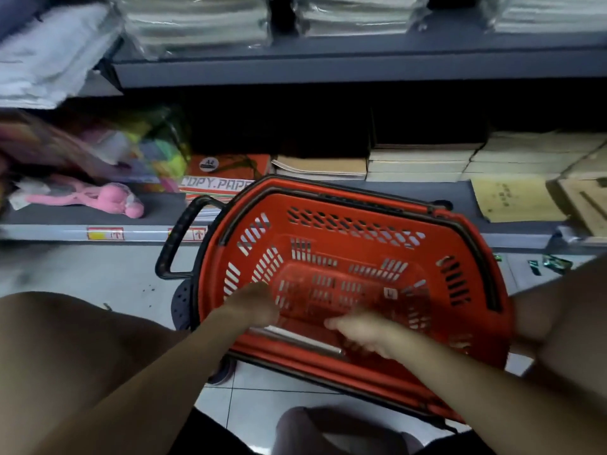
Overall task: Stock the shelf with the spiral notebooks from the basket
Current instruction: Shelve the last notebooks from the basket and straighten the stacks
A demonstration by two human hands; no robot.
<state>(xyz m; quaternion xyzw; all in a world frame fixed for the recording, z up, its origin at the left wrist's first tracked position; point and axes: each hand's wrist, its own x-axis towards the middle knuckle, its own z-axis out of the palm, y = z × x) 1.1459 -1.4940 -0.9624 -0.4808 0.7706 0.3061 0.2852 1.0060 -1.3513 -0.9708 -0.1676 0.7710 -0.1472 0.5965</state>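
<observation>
our left hand [254, 303] and right hand [361, 330] reach into the red basket [331, 205]; too blurry to tell each grip; it looks empty, so we check next.

Orange paper pack [226, 178] on lower shelf [394, 188]: reads "COPY.PAP…", round "A4" badge above. Shelf-edge price tags [105, 233] & tan booklet [515, 200] print: too blurred.
</observation>
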